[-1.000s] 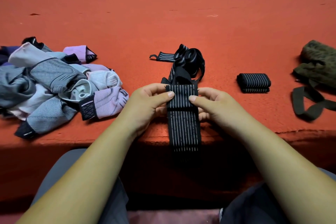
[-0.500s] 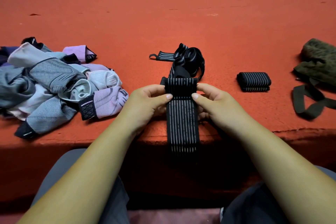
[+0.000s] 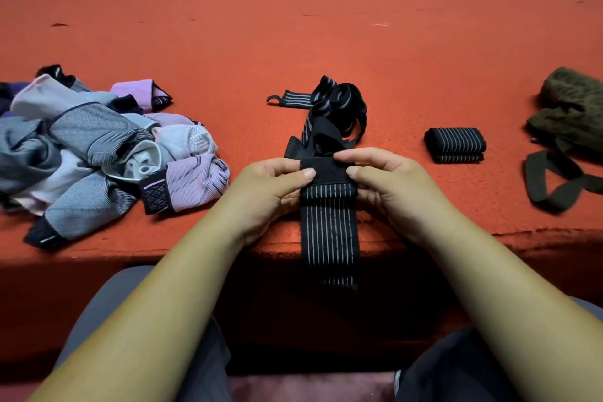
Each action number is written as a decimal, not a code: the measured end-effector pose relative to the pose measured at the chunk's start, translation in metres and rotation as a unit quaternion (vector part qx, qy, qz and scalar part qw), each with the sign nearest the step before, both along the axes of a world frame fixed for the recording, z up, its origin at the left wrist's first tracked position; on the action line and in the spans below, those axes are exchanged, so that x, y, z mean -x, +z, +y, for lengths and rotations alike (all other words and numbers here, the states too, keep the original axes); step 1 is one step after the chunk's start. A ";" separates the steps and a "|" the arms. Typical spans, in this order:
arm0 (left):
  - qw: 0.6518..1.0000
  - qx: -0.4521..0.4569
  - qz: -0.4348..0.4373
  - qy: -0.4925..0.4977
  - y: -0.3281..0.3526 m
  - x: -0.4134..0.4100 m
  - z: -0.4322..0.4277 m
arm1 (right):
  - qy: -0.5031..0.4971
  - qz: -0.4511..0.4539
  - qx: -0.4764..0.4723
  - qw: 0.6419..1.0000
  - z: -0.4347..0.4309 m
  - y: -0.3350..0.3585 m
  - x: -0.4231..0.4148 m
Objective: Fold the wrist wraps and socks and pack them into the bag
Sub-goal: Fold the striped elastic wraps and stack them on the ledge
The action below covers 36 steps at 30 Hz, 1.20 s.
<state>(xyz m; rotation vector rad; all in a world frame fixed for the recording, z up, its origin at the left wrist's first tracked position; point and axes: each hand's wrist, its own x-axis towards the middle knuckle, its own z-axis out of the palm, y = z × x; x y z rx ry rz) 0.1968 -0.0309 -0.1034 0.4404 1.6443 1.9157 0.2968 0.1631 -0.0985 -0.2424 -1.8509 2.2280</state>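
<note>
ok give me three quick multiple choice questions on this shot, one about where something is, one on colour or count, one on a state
1. Where does the folded wrist wrap lie?
A. on the sock pile
B. on the red surface, between the hands and the olive bag
C. inside the bag

2. What colour is the bag?
A. olive green
B. purple
C. white

3. What state is the wrist wrap in the hands?
A. fully rolled
B. lying untouched
C. top end being folded, the rest hanging over the edge

Answers:
1 B: it sits alone on the red surface, right of the right hand.
2 A: the bag's fabric is olive.
3 C: the left hand and right hand pinch the top end, and the striped length hangs down.
</note>
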 end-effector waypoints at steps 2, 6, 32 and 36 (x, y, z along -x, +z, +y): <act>1.000 -0.022 0.009 0.016 0.000 0.001 0.000 | 0.008 -0.009 -0.026 1.000 0.002 -0.002 0.000; 0.998 -0.041 0.028 0.026 0.000 0.004 0.000 | 0.034 -0.061 -0.096 0.993 0.001 -0.006 0.000; 0.997 0.000 -0.020 0.077 0.001 0.003 0.005 | -0.028 -0.023 0.056 0.998 -0.003 0.003 0.003; 0.999 -0.016 -0.016 0.043 0.000 0.002 0.004 | -0.015 -0.002 0.002 1.000 -0.002 0.000 0.001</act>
